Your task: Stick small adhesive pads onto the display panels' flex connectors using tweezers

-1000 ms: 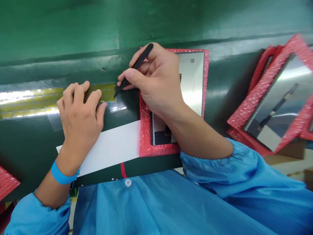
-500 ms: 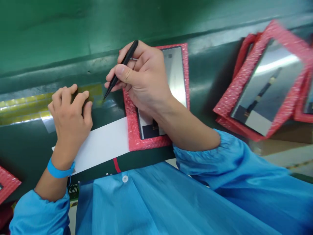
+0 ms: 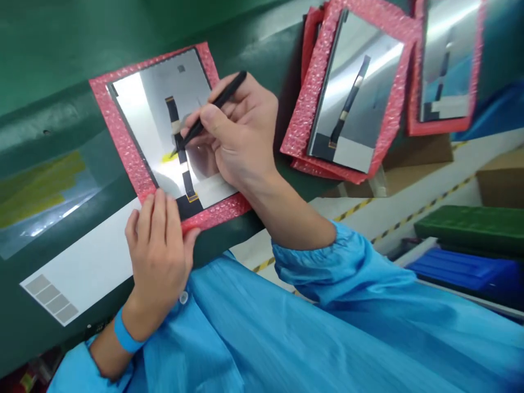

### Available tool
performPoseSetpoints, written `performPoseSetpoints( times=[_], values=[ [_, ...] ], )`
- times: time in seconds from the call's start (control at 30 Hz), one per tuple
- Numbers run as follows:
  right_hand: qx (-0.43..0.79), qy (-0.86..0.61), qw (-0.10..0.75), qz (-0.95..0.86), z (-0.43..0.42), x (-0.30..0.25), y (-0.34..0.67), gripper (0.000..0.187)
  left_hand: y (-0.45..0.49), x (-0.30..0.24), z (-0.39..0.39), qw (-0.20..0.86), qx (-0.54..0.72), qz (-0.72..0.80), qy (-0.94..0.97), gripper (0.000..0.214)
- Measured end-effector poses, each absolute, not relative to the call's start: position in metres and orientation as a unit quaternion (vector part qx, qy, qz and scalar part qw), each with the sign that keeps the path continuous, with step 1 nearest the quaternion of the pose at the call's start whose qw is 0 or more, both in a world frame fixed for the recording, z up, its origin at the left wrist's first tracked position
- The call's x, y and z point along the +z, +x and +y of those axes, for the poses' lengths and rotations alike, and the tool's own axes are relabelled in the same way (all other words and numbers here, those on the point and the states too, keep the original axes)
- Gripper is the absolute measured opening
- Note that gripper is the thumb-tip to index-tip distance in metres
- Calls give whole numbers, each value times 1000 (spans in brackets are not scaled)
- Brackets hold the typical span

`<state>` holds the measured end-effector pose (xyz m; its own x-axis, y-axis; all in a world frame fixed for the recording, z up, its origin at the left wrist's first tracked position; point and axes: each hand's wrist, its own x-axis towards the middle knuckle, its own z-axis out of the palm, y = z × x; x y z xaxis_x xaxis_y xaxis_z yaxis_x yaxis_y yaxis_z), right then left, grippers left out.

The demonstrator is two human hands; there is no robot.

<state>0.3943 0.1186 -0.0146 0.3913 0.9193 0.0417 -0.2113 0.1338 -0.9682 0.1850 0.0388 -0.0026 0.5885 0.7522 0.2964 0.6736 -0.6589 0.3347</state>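
Head view: tweezers (image 3: 213,112) on silvery panel's (image 3: 135,114) black ribbon (image 3: 189,185), red wrap (image 3: 118,136) beneath.

On the left of the green surface (image 3: 61,49) lies a clear sheet of yellow tape (image 3: 41,185), with a white strip (image 3: 90,262) bearing grey squares (image 3: 51,297) nearer. Far right, red-wrapped panels (image 3: 352,93) overlap; nearer lie a green tray (image 3: 470,226) and a blue tray (image 3: 462,270).

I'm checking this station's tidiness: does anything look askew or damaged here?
No damage shows. The yellow tape piece at the tip of the tweezers sits slanted beside the flex cable, and the bubble-wrapped panels on the right are stacked unevenly, edges fanned out.
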Motion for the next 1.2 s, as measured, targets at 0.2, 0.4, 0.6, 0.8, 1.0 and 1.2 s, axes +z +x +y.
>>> performPoseSetpoints(
  times=[0.2, 0.4, 0.6, 0.8, 1.0, 1.2],
  values=[
    [464, -506, 620, -381, 101, 5, 408, 32, 190, -11, 44, 99, 210, 421, 877, 62],
    [463, -571, 562, -379, 75, 8, 416, 42, 188, -3, 42, 115, 207, 404, 884, 56],
    [436, -604, 539, -392, 69, 15, 415, 36, 189, -1, 41, 115, 186, 400, 890, 62],
    [438, -628, 518, -382, 67, 17, 420, 41, 189, 2, 40, 130, 172, 411, 886, 70],
    [451, -646, 504, -354, 67, 21, 418, 41, 190, 6, 39, 118, 146, 421, 887, 71],
    [467, -652, 491, -341, 68, 23, 418, 38, 189, 6, 40, 118, 136, 422, 889, 71]
  ],
)
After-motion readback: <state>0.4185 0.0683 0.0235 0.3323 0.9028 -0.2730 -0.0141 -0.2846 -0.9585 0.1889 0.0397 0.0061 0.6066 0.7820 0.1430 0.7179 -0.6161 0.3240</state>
